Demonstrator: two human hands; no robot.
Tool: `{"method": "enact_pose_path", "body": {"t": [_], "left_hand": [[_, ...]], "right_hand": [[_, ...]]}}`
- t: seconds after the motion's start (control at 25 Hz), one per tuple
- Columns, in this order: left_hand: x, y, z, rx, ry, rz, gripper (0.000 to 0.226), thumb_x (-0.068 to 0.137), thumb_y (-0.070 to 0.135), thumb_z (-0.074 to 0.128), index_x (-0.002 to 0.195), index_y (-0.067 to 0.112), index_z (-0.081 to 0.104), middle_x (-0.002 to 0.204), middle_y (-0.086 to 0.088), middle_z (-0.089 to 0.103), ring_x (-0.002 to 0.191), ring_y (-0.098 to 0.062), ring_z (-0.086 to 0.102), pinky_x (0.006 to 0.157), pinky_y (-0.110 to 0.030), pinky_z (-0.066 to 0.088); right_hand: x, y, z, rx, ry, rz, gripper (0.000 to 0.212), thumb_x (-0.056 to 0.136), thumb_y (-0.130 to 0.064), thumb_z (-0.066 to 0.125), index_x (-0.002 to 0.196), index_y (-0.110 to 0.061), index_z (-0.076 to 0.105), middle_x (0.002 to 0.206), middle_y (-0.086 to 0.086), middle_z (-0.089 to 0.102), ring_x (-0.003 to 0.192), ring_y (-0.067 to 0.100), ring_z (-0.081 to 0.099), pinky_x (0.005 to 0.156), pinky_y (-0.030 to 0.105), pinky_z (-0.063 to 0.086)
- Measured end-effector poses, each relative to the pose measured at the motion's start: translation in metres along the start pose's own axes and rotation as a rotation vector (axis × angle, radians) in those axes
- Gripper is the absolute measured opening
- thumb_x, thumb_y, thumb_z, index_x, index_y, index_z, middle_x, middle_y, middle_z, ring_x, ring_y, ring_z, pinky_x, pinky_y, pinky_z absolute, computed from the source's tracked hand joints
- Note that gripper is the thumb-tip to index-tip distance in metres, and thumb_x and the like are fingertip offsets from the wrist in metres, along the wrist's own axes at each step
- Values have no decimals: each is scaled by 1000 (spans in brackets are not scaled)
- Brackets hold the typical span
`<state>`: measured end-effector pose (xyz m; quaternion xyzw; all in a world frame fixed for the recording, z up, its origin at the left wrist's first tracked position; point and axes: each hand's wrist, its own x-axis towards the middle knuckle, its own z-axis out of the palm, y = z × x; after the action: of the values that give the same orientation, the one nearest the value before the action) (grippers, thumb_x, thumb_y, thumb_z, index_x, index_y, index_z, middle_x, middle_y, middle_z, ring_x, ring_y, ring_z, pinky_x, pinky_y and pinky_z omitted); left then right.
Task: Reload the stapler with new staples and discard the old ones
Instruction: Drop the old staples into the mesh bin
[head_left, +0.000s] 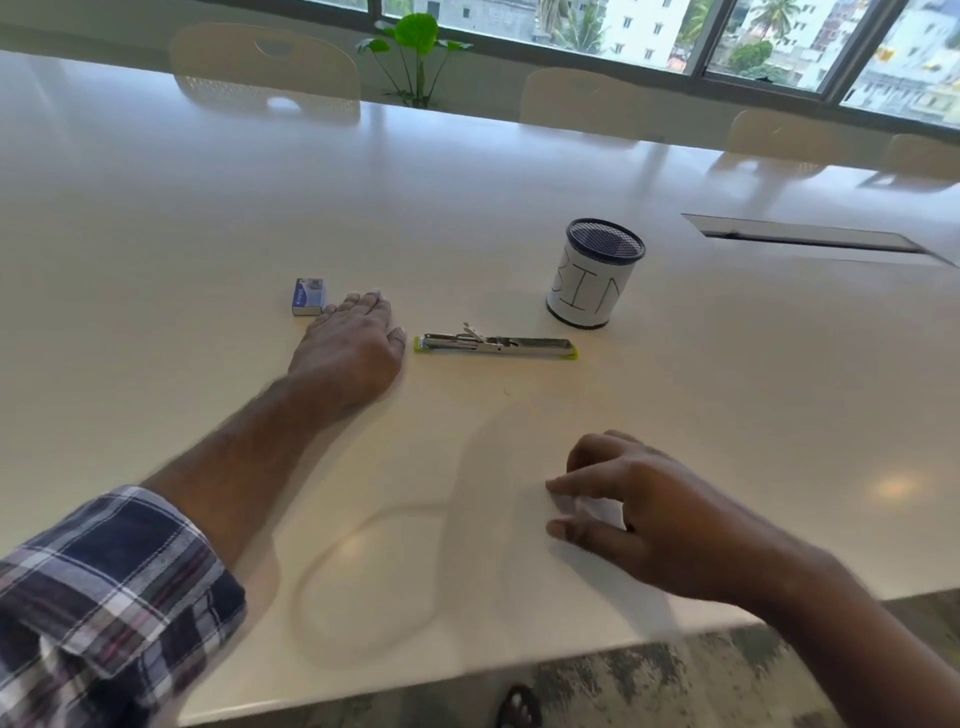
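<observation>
A stapler (496, 346) with lime-green ends lies opened flat on the white table (519, 182), its metal staple channel facing up. To its left, my left hand (353, 348) rests flat on the table, fingers straight, between the stapler and a small blue staple box (308, 296); the fingertips are just beside the box. A mesh cup wrapped in white paper marked "BIN" (595, 275) stands behind the stapler's right end. My right hand (649, 514) hovers low near the table's front edge, fingers loosely curled with thumb and forefinger apart; I see nothing held in it.
A cable slot (810, 240) is set into the table at the right. Several chairs (265, 67) stand along the far side, and a green plant (415, 47) grows behind them below the windows. The near table edge runs under my right forearm.
</observation>
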<state>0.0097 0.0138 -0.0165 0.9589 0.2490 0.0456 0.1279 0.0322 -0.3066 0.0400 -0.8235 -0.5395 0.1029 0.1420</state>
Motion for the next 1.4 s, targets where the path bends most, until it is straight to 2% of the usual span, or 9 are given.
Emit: {"method": "enact_pose_path", "body": {"t": [0.24,0.32,0.48,0.56,0.8,0.96,1.12,1.24,1.4], "left_hand": [[-4,2,-1,14,19,3,59,102,38,27,153,10,21,164,-4,16,151,-19,13,122,-35,8],[-4,2,-1,12,24,5,58,102,37,28,153,9,24,164,-5,18,151,-20,15,122,-36,9],[-4,1,-5,21,13,13,58,101,37,30,151,8,28,163,-7,21,150,-22,18,122,-38,13],[-6,2,-3,36,27,13,58,101,38,30,151,8,28,163,-7,21,150,-22,19,122,-38,14],[-5,1,-5,39,32,36,55,100,37,33,147,7,36,161,-10,27,148,-24,24,119,-38,19],[-6,3,-5,31,51,40,54,101,35,33,145,6,38,159,-12,30,147,-25,26,117,-36,20],[-5,2,-6,26,54,43,57,101,36,32,150,5,31,161,-11,27,148,-23,24,119,-34,16],[-3,0,-4,28,43,39,59,101,37,32,152,7,27,162,-8,23,149,-20,20,120,-32,13],[0,-3,-4,23,22,46,61,101,40,30,153,9,22,164,-5,17,151,-17,14,121,-31,9]], "right_hand": [[-51,-14,2,-38,-109,-63,71,72,-80,57,125,-33,62,107,-25,48,107,-3,43,85,13,40],[-62,-18,7,-61,-85,-76,57,78,-68,64,122,-32,65,107,-21,52,104,-1,44,82,16,43],[-79,-27,25,-73,115,-144,8,86,-24,73,92,-20,75,89,-8,65,88,12,57,68,32,53],[-86,-26,34,-77,172,-151,3,86,-15,73,88,-17,75,85,-5,66,85,13,58,67,31,53],[-83,-14,37,36,268,-129,8,89,-13,69,95,-13,73,89,-3,67,86,9,59,72,23,52],[-43,12,7,188,434,-16,8,85,-6,72,88,-13,74,84,-5,67,75,0,60,68,7,40],[46,46,-45,178,701,117,5,83,-6,72,83,-9,75,79,5,70,67,11,58,63,8,37],[111,71,-80,149,816,201,8,85,-11,69,86,-7,76,81,9,70,71,19,60,65,19,43],[161,104,-98,92,825,333,12,85,-10,65,87,-6,77,88,13,75,84,26,67,77,31,52]]}}
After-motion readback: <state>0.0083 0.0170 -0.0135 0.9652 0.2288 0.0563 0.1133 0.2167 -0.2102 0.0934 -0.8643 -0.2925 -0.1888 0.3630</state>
